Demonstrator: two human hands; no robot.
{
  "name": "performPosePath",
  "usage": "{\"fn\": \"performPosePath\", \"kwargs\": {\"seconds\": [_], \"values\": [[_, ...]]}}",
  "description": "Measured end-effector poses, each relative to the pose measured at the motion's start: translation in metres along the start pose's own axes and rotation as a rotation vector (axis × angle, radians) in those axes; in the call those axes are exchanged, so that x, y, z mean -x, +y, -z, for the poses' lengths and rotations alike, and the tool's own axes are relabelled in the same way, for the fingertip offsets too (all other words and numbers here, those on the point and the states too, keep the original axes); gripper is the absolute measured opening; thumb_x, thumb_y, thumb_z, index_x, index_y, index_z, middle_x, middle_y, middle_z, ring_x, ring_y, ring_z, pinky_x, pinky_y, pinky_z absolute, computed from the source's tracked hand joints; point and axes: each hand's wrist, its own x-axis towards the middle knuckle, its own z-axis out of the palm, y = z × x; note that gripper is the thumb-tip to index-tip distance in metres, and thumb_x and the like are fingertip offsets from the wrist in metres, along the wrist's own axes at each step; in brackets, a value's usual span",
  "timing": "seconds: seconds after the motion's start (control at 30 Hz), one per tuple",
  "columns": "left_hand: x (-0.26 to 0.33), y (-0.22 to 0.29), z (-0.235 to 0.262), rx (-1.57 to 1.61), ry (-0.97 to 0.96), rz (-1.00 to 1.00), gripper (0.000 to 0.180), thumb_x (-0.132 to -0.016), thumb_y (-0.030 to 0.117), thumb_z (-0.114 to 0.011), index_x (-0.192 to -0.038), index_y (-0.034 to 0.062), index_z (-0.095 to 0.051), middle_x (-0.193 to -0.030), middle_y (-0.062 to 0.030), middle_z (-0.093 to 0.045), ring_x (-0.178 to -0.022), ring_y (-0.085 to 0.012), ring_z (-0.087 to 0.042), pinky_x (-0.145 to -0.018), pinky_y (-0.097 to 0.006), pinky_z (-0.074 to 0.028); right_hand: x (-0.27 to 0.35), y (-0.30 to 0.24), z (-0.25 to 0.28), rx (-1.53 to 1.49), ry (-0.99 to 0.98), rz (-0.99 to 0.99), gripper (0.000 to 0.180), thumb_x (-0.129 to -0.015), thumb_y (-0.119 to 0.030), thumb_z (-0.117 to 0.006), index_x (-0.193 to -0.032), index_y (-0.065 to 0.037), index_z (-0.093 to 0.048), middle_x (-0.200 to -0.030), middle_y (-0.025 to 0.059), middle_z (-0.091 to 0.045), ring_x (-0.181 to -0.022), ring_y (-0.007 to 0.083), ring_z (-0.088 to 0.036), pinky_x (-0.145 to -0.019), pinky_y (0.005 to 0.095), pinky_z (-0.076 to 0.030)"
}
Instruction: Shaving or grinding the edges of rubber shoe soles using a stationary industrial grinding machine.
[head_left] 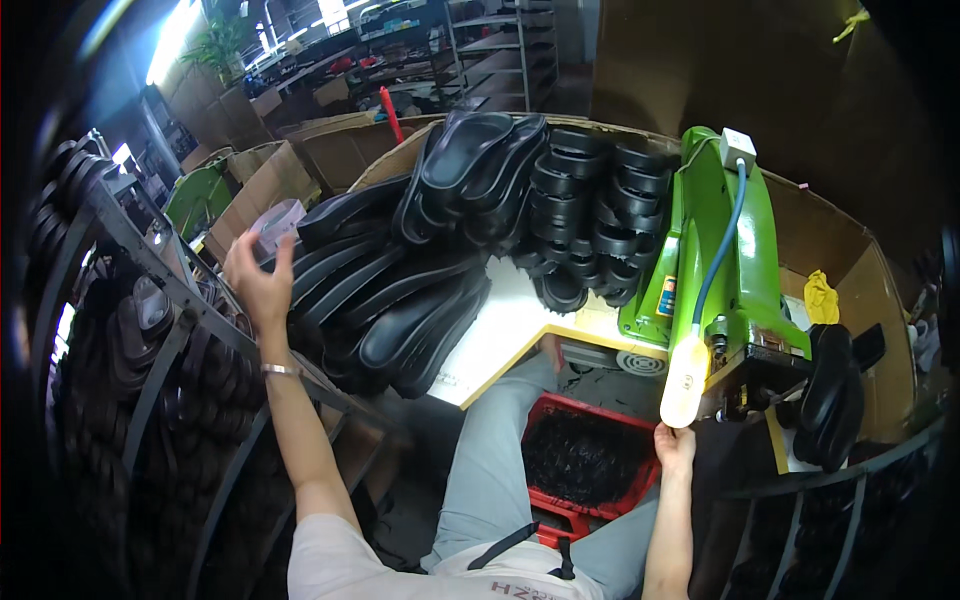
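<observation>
Black rubber soles [390, 290] are heaped across the pale counter [500, 335], the largest mass in view, with stacked heel pieces [590, 215] behind them. A green machine [735, 260] stands to the right, a cream lamp head [685, 380] hanging at its front. Below, a red crate [585, 470] of dark scraps sits between the knees. The left hand [258, 285] is raised at the left edge of the heap, fingers spread and empty; a sole appears to be about to be picked, which calls for a reach right and a close on one piece. The right hand [675, 447] touches the lamp's lower end; whether it is gripped cannot be told. Racks at the rim are too dark to read.
</observation>
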Motion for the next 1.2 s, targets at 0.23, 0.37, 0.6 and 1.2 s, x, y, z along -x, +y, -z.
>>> {"fn": "performPosePath", "kwargs": {"seconds": [0.23, 0.37, 0.6, 1.2], "values": [[-0.036, 0.029, -0.068, -0.321, -0.745, 0.15, 0.065, -0.078, 0.057, -0.061, -0.122, 0.0087, -0.058, -0.119, -0.0212, -0.056, -0.116, -0.0371, -0.051, -0.101, -0.046, -0.037, 0.009, 0.007, 0.011, 0.102, 0.018, -0.052, 0.012, -0.087, -0.007, -0.059, -0.096, -0.002, -0.054, -0.078, 0.0077, -0.057, -0.069, 0.0189, -0.057, -0.063, 0.0318, -0.049], [-0.029, 0.022, -0.046, -0.159, -0.618, 0.163, 0.052, -0.073, 0.051, -0.069, -0.108, 0.0131, -0.067, -0.114, -0.0209, -0.055, -0.107, -0.0345, -0.055, -0.091, -0.043, -0.044, 0.022, 0.004, 0.028, 0.104, -0.011, -0.086, 0.01, -0.088, -0.008, -0.056, -0.096, -0.003, -0.052, -0.077, 0.009, -0.059, -0.066, 0.0198, -0.058, -0.058, 0.0319, -0.048], [0.017, 0.108, 0.131, 0.223, -0.324, -0.142, 0.038, -0.046, 0.012, -0.082, -0.081, 0.0046, -0.067, -0.102, -0.017, -0.056, -0.092, -0.035, -0.059, -0.081, -0.04, -0.048, 0.113, 0.033, 0.035, 0.282, -0.517, -0.284, 0.026, -0.094, -0.017, -0.049, -0.115, -0.002, -0.054, -0.097, 0.0133, -0.065, -0.079, 0.0235, -0.063, -0.068, 0.0377, -0.051], [0.308, 0.372, 0.051, 1.638, -1.558, 0.96, 0.02, -0.078, 0.003, -0.07, -0.097, -0.0037, -0.066, -0.089, -0.0062, -0.067, -0.079, -0.0099, -0.059, -0.073, -0.024, -0.048, 0.203, 0.042, 0.146, 0.717, -0.197, 0.008, 0.054, -0.074, 0.005, -0.07, -0.124, -0.001, -0.051, -0.119, 0.0078, -0.057, -0.108, 0.0195, -0.054, -0.095, 0.033, -0.043]]}}
